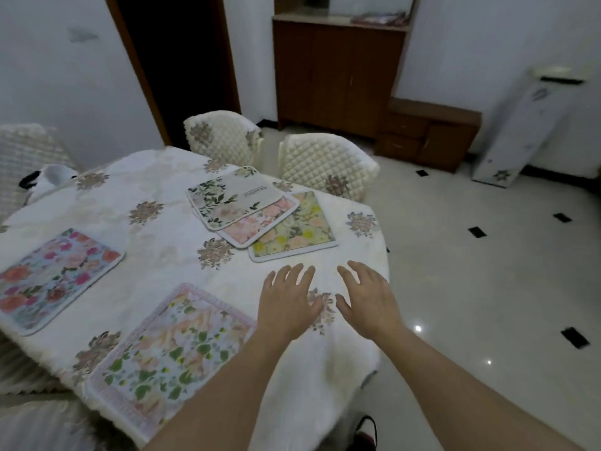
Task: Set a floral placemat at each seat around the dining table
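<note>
A stack of three floral placemats lies at the table's far right: a cream one with green leaves (227,193) on top, a pink one (260,222) under it, a yellow-green one (299,229) at the bottom. A blue mat with red roses (55,278) lies at the left seat. A pink-bordered mat with green leaves (169,349) lies at the near edge. My left hand (286,301) and my right hand (367,297) hover side by side over the tablecloth just short of the stack, fingers spread, holding nothing.
The round table (156,229) wears a cream tablecloth with flower motifs. Two quilted chairs (325,164) stand at its far side, another (26,157) at the left. A wooden cabinet (338,76) and a white board (527,131) stand by the wall. The tiled floor (471,271) lies to the right.
</note>
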Motion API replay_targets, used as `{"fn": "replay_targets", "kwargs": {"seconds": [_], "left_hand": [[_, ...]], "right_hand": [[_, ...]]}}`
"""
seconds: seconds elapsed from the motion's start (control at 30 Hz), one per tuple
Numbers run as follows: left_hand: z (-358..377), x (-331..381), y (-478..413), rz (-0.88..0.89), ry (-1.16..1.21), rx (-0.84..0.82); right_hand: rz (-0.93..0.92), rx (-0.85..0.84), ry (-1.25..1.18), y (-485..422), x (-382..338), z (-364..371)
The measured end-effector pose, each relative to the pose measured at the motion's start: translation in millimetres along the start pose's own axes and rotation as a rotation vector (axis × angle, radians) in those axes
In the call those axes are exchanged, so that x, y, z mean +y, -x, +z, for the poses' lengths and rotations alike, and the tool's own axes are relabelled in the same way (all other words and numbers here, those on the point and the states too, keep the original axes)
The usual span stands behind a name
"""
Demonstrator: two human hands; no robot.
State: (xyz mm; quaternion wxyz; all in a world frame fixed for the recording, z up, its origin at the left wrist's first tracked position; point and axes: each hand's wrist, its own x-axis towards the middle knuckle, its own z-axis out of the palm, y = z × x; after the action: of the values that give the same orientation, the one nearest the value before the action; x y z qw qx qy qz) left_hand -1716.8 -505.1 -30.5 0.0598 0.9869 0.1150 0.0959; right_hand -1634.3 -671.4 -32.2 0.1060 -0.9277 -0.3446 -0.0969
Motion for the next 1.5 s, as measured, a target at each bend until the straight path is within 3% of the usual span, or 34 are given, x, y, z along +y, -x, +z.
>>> {"fn": "replay_targets", "kwargs": {"seconds": [0.37, 0.63, 0.9, 1.27, 1.5], "left_hand": [[41.6, 140.0, -88.9, 0.280, 0.002, -0.061], [84.4, 252.0, -195.4, 0.341, -0.016, -0.097], [107.1, 340.6, -305.1, 0.299, -0.033, -0.068], [136.8, 362.2, -424.0, 0.245, -0.044, -0.053], [178.5, 364.7, -552.5, 0.217, 0.007, -0.078]], "right_hand": [[0.328, 0.063, -0.004, 35.5, 156.8, -16.0], [0.399, 0.101, -0.010, 3.4, 313.6, -13.3], [0.354, 0.131, 0.000, -57.5, 448.2, -29.2], [0.272, 0.091, -0.037, -160.9, 531.9, -1.6], [0.272, 0.035, 0.001, -283.0, 591.7, 24.2]]}}
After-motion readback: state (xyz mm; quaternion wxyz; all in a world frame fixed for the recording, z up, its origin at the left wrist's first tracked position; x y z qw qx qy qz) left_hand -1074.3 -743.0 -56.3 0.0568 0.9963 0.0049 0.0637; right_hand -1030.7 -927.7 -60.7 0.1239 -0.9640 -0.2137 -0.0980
